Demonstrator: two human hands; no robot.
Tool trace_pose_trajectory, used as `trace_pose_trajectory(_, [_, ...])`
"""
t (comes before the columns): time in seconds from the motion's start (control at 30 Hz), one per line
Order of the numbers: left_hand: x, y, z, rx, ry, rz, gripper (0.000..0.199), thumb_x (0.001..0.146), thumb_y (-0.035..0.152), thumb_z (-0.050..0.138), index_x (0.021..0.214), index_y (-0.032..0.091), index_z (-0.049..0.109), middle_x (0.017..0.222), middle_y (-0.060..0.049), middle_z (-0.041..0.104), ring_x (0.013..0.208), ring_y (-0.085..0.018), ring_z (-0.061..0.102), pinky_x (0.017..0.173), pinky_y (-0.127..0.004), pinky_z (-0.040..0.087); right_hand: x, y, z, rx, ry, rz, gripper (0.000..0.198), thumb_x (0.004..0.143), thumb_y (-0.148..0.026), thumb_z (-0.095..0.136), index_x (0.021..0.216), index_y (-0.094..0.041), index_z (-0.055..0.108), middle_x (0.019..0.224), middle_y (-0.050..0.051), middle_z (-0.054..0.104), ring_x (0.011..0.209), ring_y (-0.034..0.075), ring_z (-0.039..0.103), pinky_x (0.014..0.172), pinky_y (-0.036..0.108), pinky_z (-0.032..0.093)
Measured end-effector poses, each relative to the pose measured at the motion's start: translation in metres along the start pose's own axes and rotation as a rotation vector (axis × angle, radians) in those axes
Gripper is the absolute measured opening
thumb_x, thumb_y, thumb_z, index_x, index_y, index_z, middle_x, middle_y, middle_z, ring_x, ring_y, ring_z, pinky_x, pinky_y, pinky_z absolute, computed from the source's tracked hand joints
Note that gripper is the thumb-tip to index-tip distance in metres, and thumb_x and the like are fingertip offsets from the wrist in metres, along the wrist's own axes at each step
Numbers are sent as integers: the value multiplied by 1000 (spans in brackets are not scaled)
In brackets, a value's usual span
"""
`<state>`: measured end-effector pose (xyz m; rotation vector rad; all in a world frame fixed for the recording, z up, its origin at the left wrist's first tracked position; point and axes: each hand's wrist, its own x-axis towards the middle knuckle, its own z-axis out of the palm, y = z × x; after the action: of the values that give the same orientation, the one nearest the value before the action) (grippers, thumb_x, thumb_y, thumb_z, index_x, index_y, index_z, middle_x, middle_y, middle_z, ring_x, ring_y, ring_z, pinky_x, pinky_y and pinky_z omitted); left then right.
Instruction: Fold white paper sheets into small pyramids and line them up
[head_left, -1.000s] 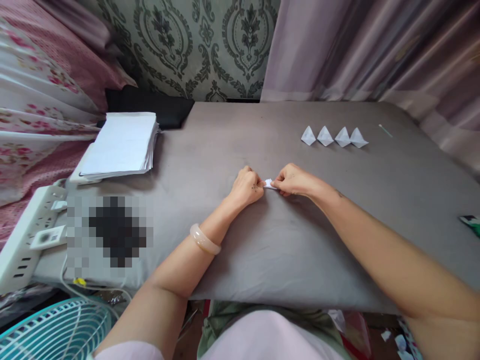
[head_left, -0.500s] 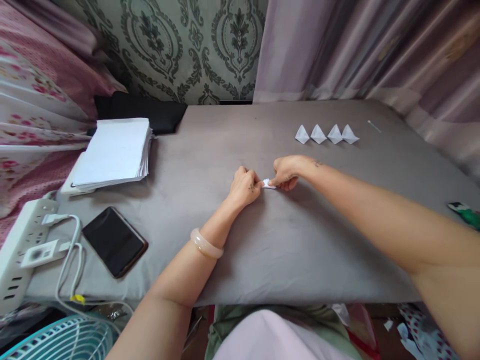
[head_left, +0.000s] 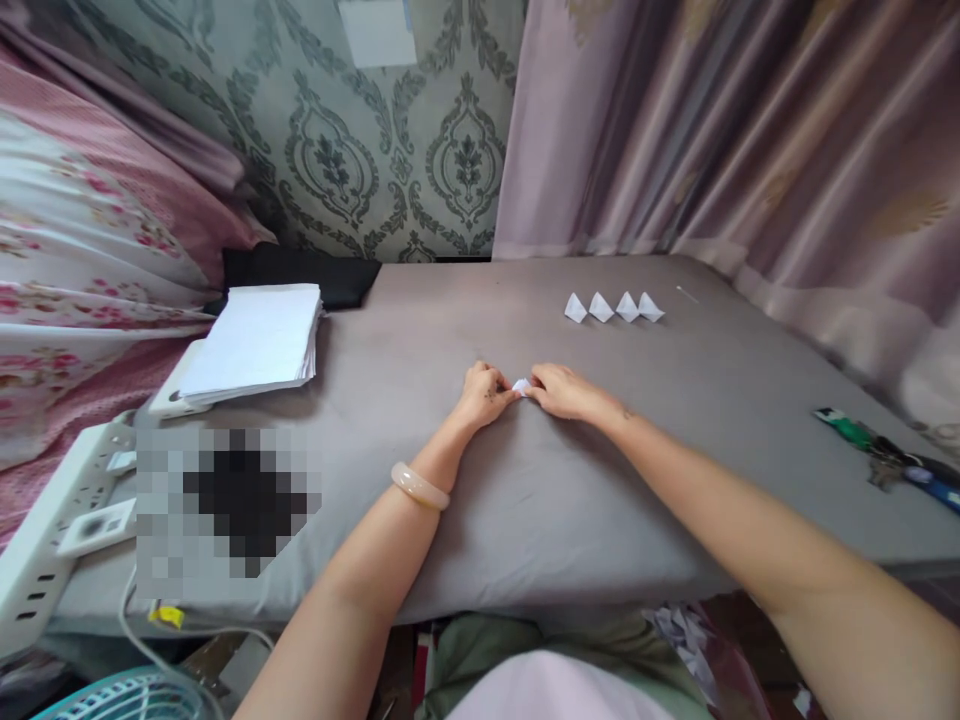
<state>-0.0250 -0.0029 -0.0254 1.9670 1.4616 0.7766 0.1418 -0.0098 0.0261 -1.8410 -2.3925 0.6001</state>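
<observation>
A small folded white paper (head_left: 521,385) is pinched between my two hands just above or on the grey cloth of the table (head_left: 420,340). My left hand (head_left: 486,394), below a pale bangle (head_left: 420,487), grips its left side with closed fingertips. On the other side, my right hand (head_left: 555,389) has thumb and fingers closed on the paper's right edge. The exact folds are too small to make out. Farther back on the right, several folded white paper boats (head_left: 601,307) stand in a row.
A stack of white paper (head_left: 255,335) lies at the left, before a black cloth (head_left: 300,275). Nearer are a power strip (head_left: 67,520) and a blurred-out dark object (head_left: 247,495). Scissors-like tools with green and blue parts (head_left: 885,455) lie right. A fan (head_left: 127,697) stands below the edge.
My view has tilted up. The right hand's pointing finger has left the paper's top, and that hand now pinches the right side. The paper shows more of a raised peak.
</observation>
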Motion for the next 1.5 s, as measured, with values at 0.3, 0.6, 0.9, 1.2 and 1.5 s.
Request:
trace_pose_trajectory(0.3, [-10, 9, -5, -261, -38, 23, 12, 76, 24, 70, 75, 14, 63, 61, 3, 53, 60, -10, 45, 62, -24, 35, -20, 15, 24, 281, 268, -135, 12, 86, -30, 50, 77, -21, 51, 75, 2, 61, 70, 16, 56, 67, 29, 42])
trace_pose_trajectory(0.6, [-17, 36, -16, -1061, -162, -155, 43, 64, 41, 81, 93, 11, 71, 81, -3, 62, 63, -6, 45, 58, -23, 32, -15, 7, -12, 889, 338, -71, 35, 67, -43, 69, 88, -19, 54, 70, -2, 60, 56, 10, 51, 56, 26, 42])
trace_pose_trajectory(0.9, [-13, 38, -23, -1359, -35, -342, 33, 52, 27, 88, 73, 10, 67, 60, 4, 49, 53, -3, 38, 51, -18, 31, -6, 0, -6, 1296, 255, 38, 44, 67, -57, 72, 87, -18, 62, 80, 3, 65, 58, 9, 52, 48, 22, 36])
trace_pose_trajectory(1.2, [-8, 29, -20, -1421, -9, -529, 20, 57, 12, 78, 71, 8, 65, 59, 3, 49, 49, -2, 37, 45, -15, 30, -1, -1, 29, 1344, 190, 28, 58, 74, -73, 56, 80, -16, 68, 72, 3, 61, 54, 9, 48, 47, 23, 34])
trace_pose_trajectory(1.5, [-9, 24, -16, -1224, -50, -521, 21, 49, 20, 82, 59, 10, 65, 53, 2, 48, 50, -5, 36, 47, -19, 27, -12, 3, 18, 1152, 156, -42, 43, 73, -60, 66, 70, -17, 65, 63, -1, 55, 53, 8, 41, 50, 25, 30])
